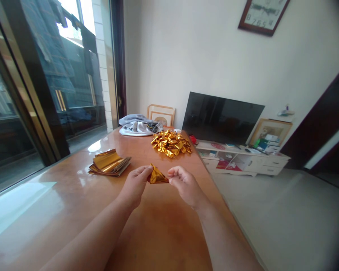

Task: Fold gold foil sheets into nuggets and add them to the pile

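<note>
Both my hands hold one folded piece of gold foil paper [157, 176] a little above the wooden table [73, 195]. My left hand [135, 184] pinches its left end with closed fingers. My right hand [183, 182] pinches its right end, fingers curled in. A flat stack of gold foil sheets [109, 162] lies on the table to the left of my hands. Farther back lies a heap of several folded gold foil pieces [171, 143].
A grey and white bundle of cloth [138, 125] lies at the table's far end. Glass sliding doors [39, 86] run along the left. A dark television [222, 117] stands on a low white cabinet [243, 158] to the right, beyond the table's right edge.
</note>
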Demonstrator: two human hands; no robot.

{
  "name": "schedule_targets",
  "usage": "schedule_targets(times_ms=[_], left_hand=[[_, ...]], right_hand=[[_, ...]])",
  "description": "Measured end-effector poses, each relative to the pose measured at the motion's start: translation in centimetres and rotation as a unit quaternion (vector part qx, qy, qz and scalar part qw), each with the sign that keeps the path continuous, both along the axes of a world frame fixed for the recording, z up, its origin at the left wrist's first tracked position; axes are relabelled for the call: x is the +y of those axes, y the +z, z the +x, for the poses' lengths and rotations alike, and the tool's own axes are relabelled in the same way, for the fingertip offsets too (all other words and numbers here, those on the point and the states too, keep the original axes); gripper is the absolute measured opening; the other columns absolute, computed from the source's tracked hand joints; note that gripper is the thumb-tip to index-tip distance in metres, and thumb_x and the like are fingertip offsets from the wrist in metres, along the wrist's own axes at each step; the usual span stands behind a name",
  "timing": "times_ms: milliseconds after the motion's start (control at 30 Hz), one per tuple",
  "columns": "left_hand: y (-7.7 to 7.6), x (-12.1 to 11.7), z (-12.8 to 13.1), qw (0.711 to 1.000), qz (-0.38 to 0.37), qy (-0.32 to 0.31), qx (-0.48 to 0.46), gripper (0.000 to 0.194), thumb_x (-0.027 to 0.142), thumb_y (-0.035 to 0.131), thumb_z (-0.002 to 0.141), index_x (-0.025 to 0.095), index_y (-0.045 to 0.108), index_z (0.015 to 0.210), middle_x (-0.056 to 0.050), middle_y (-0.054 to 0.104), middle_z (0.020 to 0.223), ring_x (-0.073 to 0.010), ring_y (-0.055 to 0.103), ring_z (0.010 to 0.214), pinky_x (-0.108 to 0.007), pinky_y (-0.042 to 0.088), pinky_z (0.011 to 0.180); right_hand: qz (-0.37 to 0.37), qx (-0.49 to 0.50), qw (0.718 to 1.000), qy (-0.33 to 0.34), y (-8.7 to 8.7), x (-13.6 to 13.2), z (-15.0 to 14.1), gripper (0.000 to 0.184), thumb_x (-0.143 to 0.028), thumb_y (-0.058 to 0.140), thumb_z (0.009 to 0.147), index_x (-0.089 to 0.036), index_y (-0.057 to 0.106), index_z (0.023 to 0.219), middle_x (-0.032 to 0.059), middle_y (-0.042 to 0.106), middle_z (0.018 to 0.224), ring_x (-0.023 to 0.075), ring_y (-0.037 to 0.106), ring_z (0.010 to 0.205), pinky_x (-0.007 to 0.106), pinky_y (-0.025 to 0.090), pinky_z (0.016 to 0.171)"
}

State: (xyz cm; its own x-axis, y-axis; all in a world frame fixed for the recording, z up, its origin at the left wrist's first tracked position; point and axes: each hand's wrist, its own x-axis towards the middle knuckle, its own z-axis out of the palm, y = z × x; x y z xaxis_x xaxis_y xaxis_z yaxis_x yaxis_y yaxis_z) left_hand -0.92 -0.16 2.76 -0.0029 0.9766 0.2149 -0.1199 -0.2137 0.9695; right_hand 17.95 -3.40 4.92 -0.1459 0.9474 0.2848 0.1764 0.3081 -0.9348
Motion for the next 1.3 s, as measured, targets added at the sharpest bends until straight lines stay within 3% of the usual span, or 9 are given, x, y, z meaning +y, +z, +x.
schedule_targets(times_ms=[133,333,467,633,833,1000,1133,1300], left_hand=[[-0.1,0.2,0.0,0.999,-0.027,0.013,-0.045,0.03,0.044,0.067,0.081,0.016,0.063,0.071,0.002,0.055,0.066,-0.0116,0.043,0.062,-0.024,0.032,0.059],[0.6,-0.7,0.6,0.999,-0.037,0.001,-0.039,0.03,0.042,0.067,0.081,0.017,0.059,0.066,0.003,0.05,0.062,-0.0107,0.038,0.059,-0.023,0.031,0.056],[0.7,-1.0,0.9,0.998,-0.045,-0.016,-0.032,0.03,0.043,0.065,0.082,0.016,0.061,0.069,0.002,0.053,0.064,-0.0105,0.04,0.059,-0.023,0.032,0.056],[0.6,-1.1,0.8,0.997,-0.072,-0.026,-0.027,0.03,0.046,0.064,0.084,0.017,0.064,0.077,0.001,0.057,0.071,-0.011,0.047,0.065,-0.022,0.035,0.058],[1.0,-1.5,1.0,0.989,-0.132,-0.034,-0.054,0.029,0.047,0.068,0.081,0.019,0.067,0.088,-0.001,0.063,0.085,-0.0117,0.055,0.075,-0.019,0.036,0.056],[1.1,-1.6,1.2,0.978,-0.153,-0.072,-0.118,0.025,0.041,0.07,0.081,0.018,0.066,0.089,-0.003,0.065,0.088,-0.0117,0.058,0.075,-0.016,0.04,0.053],[1.1,-1.5,1.2,0.963,-0.155,-0.111,-0.192,0.017,0.03,0.07,0.084,0.014,0.066,0.088,-0.006,0.066,0.089,-0.0134,0.063,0.078,-0.024,0.056,0.069],[0.9,-1.3,1.1,0.957,-0.159,-0.121,-0.212,0.013,0.026,0.066,0.087,0.013,0.066,0.088,-0.007,0.067,0.087,-0.0144,0.066,0.078,-0.028,0.06,0.076]], right_hand=[[0.008,0.002,1.0,0.028,-0.2,-0.3,-0.6,0.031,-0.022,0.065,0.079,-0.022,0.058,0.11,0.004,0.067,0.111,0.0187,0.062,0.1,0.032,0.048,0.088],[0.124,-0.06,0.99,-0.011,-1.5,0.2,-1.3,0.012,-0.022,0.063,0.083,-0.022,0.066,0.095,0.0071,0.061,0.122,0.0206,0.06,0.112,0.033,0.048,0.094],[0.175,-0.115,0.977,-0.032,-1.8,0.5,-1.1,0.011,-0.019,0.063,0.084,-0.023,0.071,0.09,0.0074,0.062,0.117,0.022,0.055,0.122,0.034,0.046,0.099],[0.176,-0.117,0.977,-0.027,-1.8,0.6,-1.0,0.017,-0.019,0.061,0.088,-0.025,0.075,0.095,0.0069,0.064,0.114,0.0204,0.06,0.115,0.032,0.048,0.096],[0.181,-0.122,0.975,-0.045,-1.8,0.6,-1.0,0.018,-0.016,0.06,0.087,-0.024,0.074,0.095,0.0035,0.067,0.09,0.0175,0.064,0.086,0.029,0.05,0.078],[0.184,-0.133,0.971,-0.069,-1.9,0.6,-1.0,0.014,-0.015,0.06,0.085,-0.023,0.07,0.092,0.0014,0.067,0.088,0.0169,0.062,0.083,0.028,0.048,0.076],[0.163,-0.119,0.977,-0.072,-2.2,0.7,-1.1,0.011,-0.017,0.061,0.085,-0.023,0.066,0.093,0.0002,0.067,0.088,0.0157,0.062,0.079,0.027,0.048,0.072],[0.147,-0.103,0.982,-0.064,-2.5,0.9,-1.0,0.01,-0.022,0.059,0.087,-0.022,0.064,0.096,0.0001,0.069,0.087,0.0154,0.063,0.077,0.027,0.049,0.071]])
